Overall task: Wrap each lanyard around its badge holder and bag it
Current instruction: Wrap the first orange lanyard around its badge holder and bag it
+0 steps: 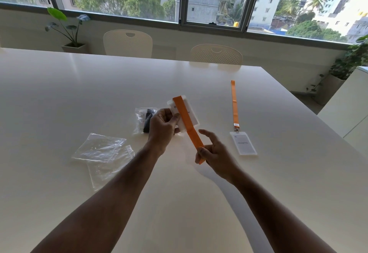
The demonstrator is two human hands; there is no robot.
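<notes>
My left hand (162, 128) grips a clear badge holder (191, 115) with a white card, held above the table. An orange lanyard (189, 125) runs diagonally across the holder's face and down to my right hand (214, 149), which pinches the strap's free end between thumb and fingers. A second badge holder (245, 144) lies flat on the table to the right, its orange lanyard (234, 103) stretched straight away from me. Left of my left hand lies a clear bag (142, 120) with a black lanyard and badge inside.
Two empty clear zip bags (101, 153) overlap on the white table (79, 93) at the left. Two white chairs (128, 43) stand at the far edge below the windows. Potted plants (68, 29) sit at the far left and right. A white cabinet (350, 109) is at the right.
</notes>
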